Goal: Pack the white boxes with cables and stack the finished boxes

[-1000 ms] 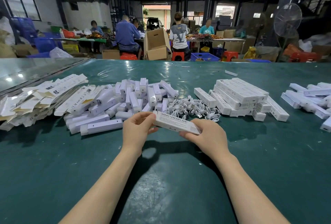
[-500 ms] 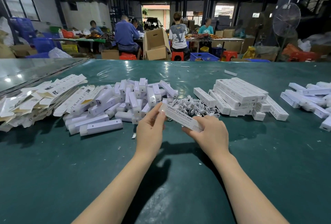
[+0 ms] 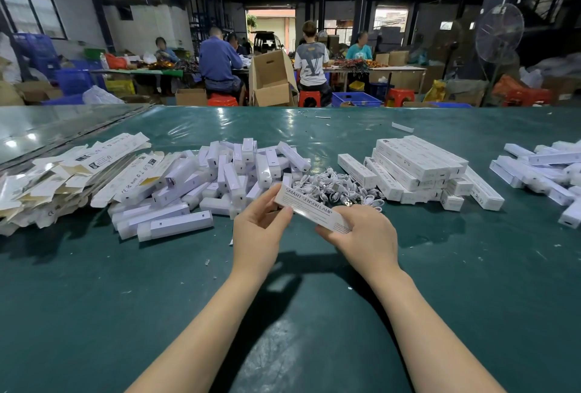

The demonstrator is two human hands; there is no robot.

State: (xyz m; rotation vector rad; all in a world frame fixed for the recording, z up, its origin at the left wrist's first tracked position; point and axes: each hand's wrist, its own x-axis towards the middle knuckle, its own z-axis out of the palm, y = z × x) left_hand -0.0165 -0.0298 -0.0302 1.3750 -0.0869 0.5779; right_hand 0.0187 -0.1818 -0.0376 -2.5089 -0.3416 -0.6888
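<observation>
Across the green table (image 3: 94, 298): flat unfolded cartons (image 3: 63, 178) at far left, a heap of white lamps (image 3: 220, 178) beside them, and a stack of closed boxes (image 3: 418, 166) right of centre. White cables (image 3: 333, 185) lie tangled between heap and stack. One white box (image 3: 311, 208), print up, is held off the table just in front of the cables. Left hand (image 3: 257, 232) pinches its left end; right hand (image 3: 364, 235) grips its right end.

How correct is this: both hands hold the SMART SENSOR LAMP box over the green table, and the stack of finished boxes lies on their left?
One error: the head view shows the stack of finished boxes on their right. The left hand and right hand hold the SMART SENSOR LAMP box over the green table.
</observation>
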